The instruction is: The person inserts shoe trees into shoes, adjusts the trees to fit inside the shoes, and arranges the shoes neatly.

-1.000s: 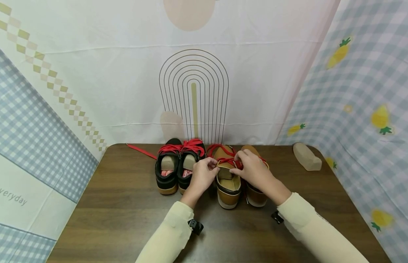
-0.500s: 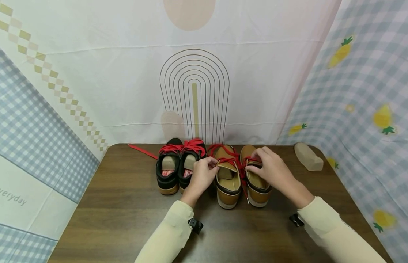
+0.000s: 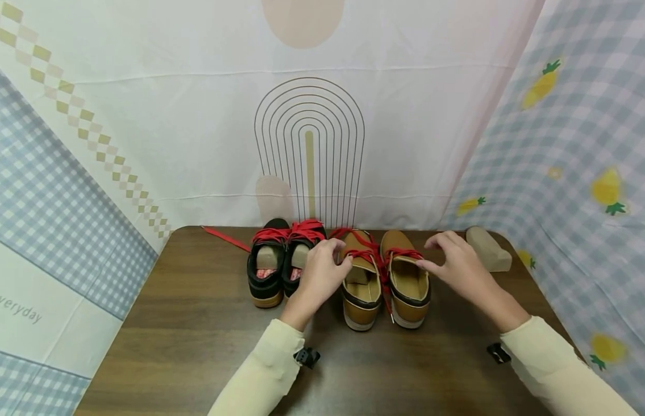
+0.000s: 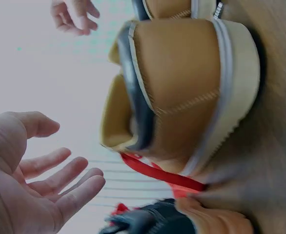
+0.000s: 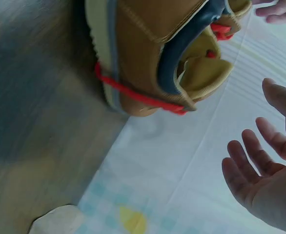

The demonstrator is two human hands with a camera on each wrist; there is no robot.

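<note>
Two tan lace-up shoes with red laces stand side by side at the table's back, a left one (image 3: 360,312) and a right one (image 3: 410,309). My left hand (image 3: 319,274) hovers between the left tan shoe and the black shoes, fingers loosely bent, holding nothing. To the right of the right tan shoe, my right hand (image 3: 460,263) is raised with nothing in its fingers. In the left wrist view, the left hand (image 4: 40,175) is apart from the tan shoe (image 4: 177,73). The right wrist view has the right hand (image 5: 265,165) apart from the other tan shoe (image 5: 138,63).
Left of the tan shoes stand two black shoes (image 3: 262,283) with red laces and beige inserts inside, one partly hidden by the left hand. A beige shoe-shaped insert (image 3: 486,248) lies at the back right corner. A red lace end (image 3: 226,238) stretches across the table (image 3: 197,323).
My left hand has let go of the left tan shoe's opening. The right hand moved right, from the left tan shoe to the right one, then off it.
</note>
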